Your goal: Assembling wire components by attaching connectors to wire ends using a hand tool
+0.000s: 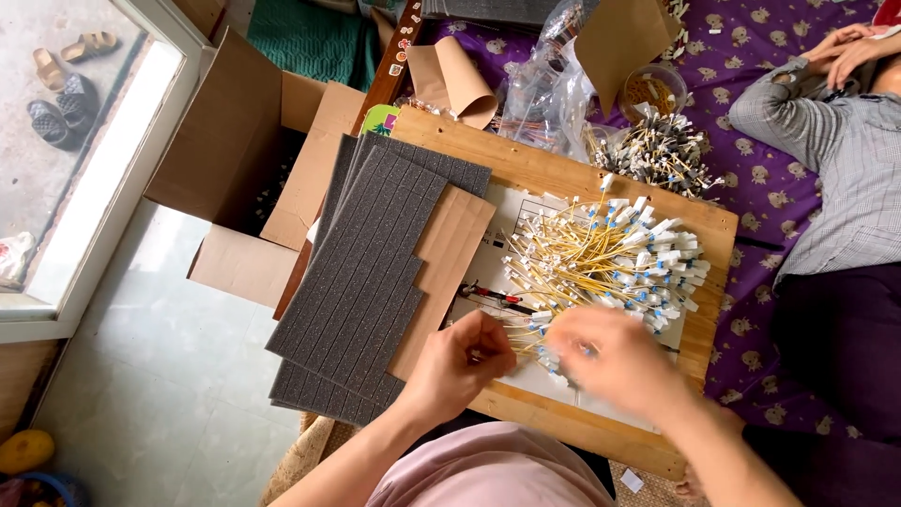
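The left hand [460,361] is pinched shut on a thin yellow cable with white plug ends [521,343] by the near counter [563,422] edge. The blurred right hand [610,361] reaches into the fanned cable pile [610,253]; its grip is unclear. Best to draw strands singly, avoiding tangles.

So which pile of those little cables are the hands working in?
The big yellow-wired pile on the wooden board; the smaller grey bundle lies beyond it, untouched.

The right hand [615,361] is motion-blurred — its fingers unreadable — hiding part of the yellow cable bundle [601,258].
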